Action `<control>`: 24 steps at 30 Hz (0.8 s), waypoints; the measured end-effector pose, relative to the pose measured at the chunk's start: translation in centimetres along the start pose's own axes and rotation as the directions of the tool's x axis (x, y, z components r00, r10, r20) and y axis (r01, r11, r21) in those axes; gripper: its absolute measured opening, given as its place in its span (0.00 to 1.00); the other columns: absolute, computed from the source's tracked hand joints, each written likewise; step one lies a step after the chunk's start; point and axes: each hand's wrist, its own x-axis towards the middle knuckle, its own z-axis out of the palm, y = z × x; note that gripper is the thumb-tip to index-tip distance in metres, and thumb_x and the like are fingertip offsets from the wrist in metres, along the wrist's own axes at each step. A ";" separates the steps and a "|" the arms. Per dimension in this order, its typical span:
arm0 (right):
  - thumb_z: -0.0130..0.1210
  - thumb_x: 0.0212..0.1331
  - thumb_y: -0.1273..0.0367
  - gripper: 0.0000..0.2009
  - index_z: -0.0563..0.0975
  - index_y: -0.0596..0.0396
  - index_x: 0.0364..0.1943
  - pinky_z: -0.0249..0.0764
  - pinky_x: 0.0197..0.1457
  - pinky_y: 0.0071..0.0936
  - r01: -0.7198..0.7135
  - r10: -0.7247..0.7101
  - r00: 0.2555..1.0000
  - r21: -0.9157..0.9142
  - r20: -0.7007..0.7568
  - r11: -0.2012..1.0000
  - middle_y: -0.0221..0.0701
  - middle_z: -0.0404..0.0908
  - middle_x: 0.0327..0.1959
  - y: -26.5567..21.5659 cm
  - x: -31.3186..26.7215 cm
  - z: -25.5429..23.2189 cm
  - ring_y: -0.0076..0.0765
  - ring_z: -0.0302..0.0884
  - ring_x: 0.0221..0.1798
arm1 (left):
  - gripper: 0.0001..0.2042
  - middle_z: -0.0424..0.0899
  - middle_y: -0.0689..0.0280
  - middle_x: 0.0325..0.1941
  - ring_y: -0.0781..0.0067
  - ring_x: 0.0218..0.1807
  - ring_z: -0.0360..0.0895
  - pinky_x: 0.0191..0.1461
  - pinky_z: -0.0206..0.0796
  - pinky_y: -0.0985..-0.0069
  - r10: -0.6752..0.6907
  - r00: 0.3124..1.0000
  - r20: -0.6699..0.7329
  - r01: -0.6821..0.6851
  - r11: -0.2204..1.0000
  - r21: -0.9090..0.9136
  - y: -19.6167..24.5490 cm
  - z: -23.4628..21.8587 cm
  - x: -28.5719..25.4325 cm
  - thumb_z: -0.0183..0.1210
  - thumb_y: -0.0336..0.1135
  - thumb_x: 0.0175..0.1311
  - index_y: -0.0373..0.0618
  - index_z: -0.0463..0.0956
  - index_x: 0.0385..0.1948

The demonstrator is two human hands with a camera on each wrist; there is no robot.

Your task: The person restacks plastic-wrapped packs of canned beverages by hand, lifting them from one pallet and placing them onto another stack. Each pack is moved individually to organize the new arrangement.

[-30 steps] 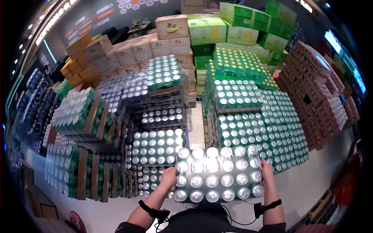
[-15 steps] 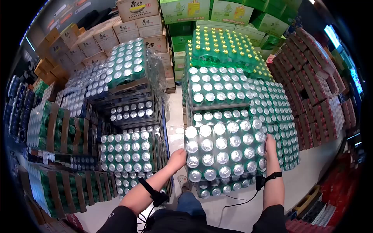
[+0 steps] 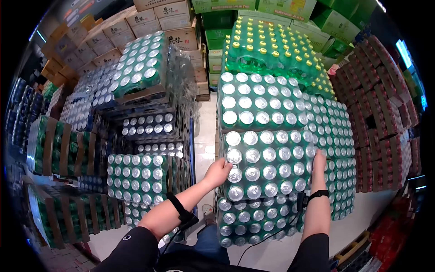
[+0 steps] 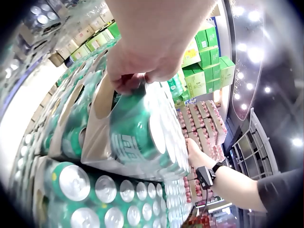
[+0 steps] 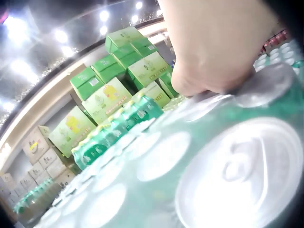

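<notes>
A shrink-wrapped case of green cans with silver tops lies level over the front part of the right-hand stack, close against a raised case behind it. My left hand grips its left end; in the left wrist view the fingers curl in at the wrap and cardboard tray by a corner can. At the opposite end my right hand holds the case, with its fingertips hidden behind the edge in the right wrist view. Below and nearer my body shows another case of cans.
Yellow-capped green bottles stand behind the stack. A narrow floor aisle separates it from stacked can cases on the left. Red can cases rise at right, with green cartons and tan cartons at the back.
The held case has gone from in front of my body to the right-hand stack, forward and down onto its front part. Both hands have kept hold, and my view has turned toward that stack.
</notes>
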 end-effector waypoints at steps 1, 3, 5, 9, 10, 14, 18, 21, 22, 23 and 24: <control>0.51 0.57 0.52 0.25 0.78 0.69 0.32 0.67 0.42 0.38 -0.068 0.069 0.998 0.080 -0.004 0.994 0.36 0.80 0.32 -1.4 -0.9 -0.2 0.35 0.72 0.36 | 0.15 0.79 0.49 0.32 0.48 0.37 0.78 0.43 0.67 0.61 -0.019 1.000 -0.024 0.018 0.998 -0.052 0.0 0.5 0.1 0.54 0.42 0.65 0.35 0.73 0.33; 0.51 0.57 0.53 0.23 0.77 0.65 0.27 0.65 0.37 0.36 -0.143 0.151 0.988 0.206 -0.027 0.968 0.31 0.77 0.27 -1.8 -0.4 0.1 0.32 0.70 0.32 | 0.14 0.80 0.50 0.33 0.51 0.38 0.78 0.44 0.67 0.63 -0.044 0.998 -0.045 0.037 0.990 -0.136 0.1 0.8 0.1 0.54 0.40 0.66 0.35 0.73 0.36; 0.51 0.58 0.54 0.21 0.74 0.61 0.21 0.60 0.32 0.33 -0.124 0.139 0.990 0.261 -0.038 0.957 0.27 0.72 0.22 -1.8 0.7 0.1 0.29 0.65 0.27 | 0.13 0.80 0.52 0.33 0.56 0.37 0.77 0.44 0.67 0.66 -0.023 0.997 -0.076 0.005 0.974 -0.227 0.4 1.2 1.5 0.53 0.39 0.67 0.34 0.73 0.39; 0.51 0.59 0.54 0.21 0.67 0.51 0.14 0.50 0.25 0.29 -0.123 0.130 0.991 0.329 -0.002 0.936 0.21 0.61 0.15 -1.8 0.6 0.7 0.23 0.54 0.20 | 0.13 0.79 0.56 0.31 0.63 0.34 0.75 0.42 0.67 0.68 -0.004 0.997 -0.075 -0.014 0.971 -0.239 0.5 1.4 1.6 0.53 0.39 0.68 0.35 0.71 0.36; 0.51 0.60 0.52 0.22 0.69 0.53 0.15 0.53 0.26 0.30 -0.114 0.119 0.993 0.283 -0.001 0.952 0.23 0.63 0.16 -0.9 1.6 0.6 0.26 0.56 0.21 | 0.13 0.80 0.55 0.32 0.62 0.33 0.75 0.41 0.67 0.67 0.037 0.991 -0.129 -0.075 0.948 -0.309 0.6 1.9 1.4 0.53 0.39 0.68 0.35 0.71 0.35; 0.44 0.67 0.49 0.27 0.79 0.63 0.35 0.69 0.41 0.39 0.168 -0.230 0.956 -0.306 -0.180 0.937 0.43 0.79 0.29 4.9 6.8 1.4 0.43 0.72 0.32 | 0.19 0.78 0.54 0.32 0.61 0.34 0.75 0.41 0.68 0.65 -0.077 0.986 -0.151 0.087 0.994 0.063 0.1 1.1 -0.7 0.57 0.45 0.65 0.34 0.69 0.39; 0.45 0.71 0.61 0.15 0.76 0.61 0.42 0.69 0.43 0.30 0.623 -0.571 0.728 0.018 -0.379 0.782 0.34 0.79 0.39 -5.5 -6.5 0.3 0.34 0.73 0.38 | 0.16 0.78 0.59 0.32 0.65 0.35 0.75 0.41 0.67 0.69 -0.089 0.965 0.247 0.075 0.995 0.066 -0.3 -5.8 -8.9 0.58 0.44 0.63 0.37 0.71 0.38; 0.47 0.71 0.62 0.13 0.76 0.58 0.41 0.67 0.41 0.21 0.510 -0.546 0.831 0.251 0.102 0.823 0.25 0.76 0.37 -6.9 -16.8 1.8 0.23 0.70 0.37 | 0.15 0.81 0.58 0.33 0.62 0.37 0.78 0.41 0.68 0.67 -0.203 0.952 0.228 0.133 0.948 0.289 -2.7 -15.5 -15.8 0.56 0.46 0.64 0.41 0.75 0.36; 0.48 0.70 0.63 0.11 0.76 0.56 0.41 0.64 0.40 0.15 0.362 -0.512 0.808 0.438 0.293 0.823 0.21 0.73 0.35 -6.8 -23.3 4.4 0.16 0.67 0.36 | 0.16 0.82 0.58 0.34 0.60 0.37 0.79 0.41 0.69 0.65 -0.247 0.962 0.115 0.200 0.926 0.320 -5.3 -19.1 -20.0 0.56 0.47 0.63 0.42 0.76 0.36; 0.49 0.70 0.63 0.10 0.76 0.55 0.40 0.64 0.38 0.16 0.356 -0.500 0.774 0.387 0.387 0.850 0.20 0.73 0.34 -7.0 -26.6 5.3 0.16 0.66 0.34 | 0.16 0.82 0.54 0.37 0.53 0.40 0.80 0.43 0.70 0.62 -0.352 0.936 -0.010 0.315 0.823 0.472 -5.9 -22.0 -22.1 0.56 0.47 0.63 0.41 0.77 0.38; 0.50 0.69 0.64 0.08 0.75 0.53 0.38 0.63 0.36 0.15 0.276 -0.443 0.737 0.371 0.511 0.887 0.19 0.72 0.33 -7.9 -29.6 5.8 0.15 0.64 0.32 | 0.17 0.81 0.51 0.36 0.47 0.41 0.78 0.44 0.69 0.57 -0.387 0.916 -0.107 0.388 0.784 0.484 -6.3 -24.7 -24.5 0.55 0.47 0.61 0.39 0.77 0.34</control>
